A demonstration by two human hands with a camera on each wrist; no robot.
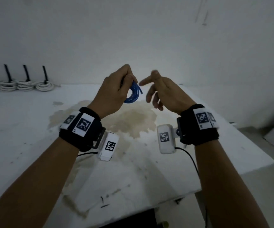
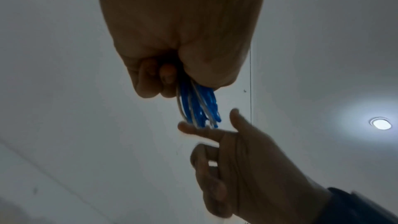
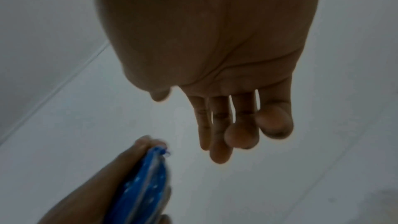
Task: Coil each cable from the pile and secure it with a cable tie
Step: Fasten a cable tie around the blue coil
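My left hand (image 1: 116,86) is raised over the white table (image 1: 34,129) and grips a small coil of blue cable (image 1: 133,93) between thumb and curled fingers. The coil's loops hang out below the fist in the left wrist view, blue cable (image 2: 200,108) with pale strands among them. My right hand (image 1: 159,91) hovers just right of the coil, fingers spread and loosely straight, index finger pointing toward it, holding nothing. From the right wrist camera the right hand's fingers (image 3: 219,134) hang free, and the blue cable (image 3: 146,185) sits in the left hand (image 3: 90,193) below.
Several coiled white cables (image 1: 18,84) with upright black ties (image 1: 45,73) stand in a row at the table's far left by the wall. A brownish stain (image 1: 133,122) marks the table's middle. Two small black scraps (image 1: 104,203) lie near the front edge. The table's right edge drops off beyond my right wrist.
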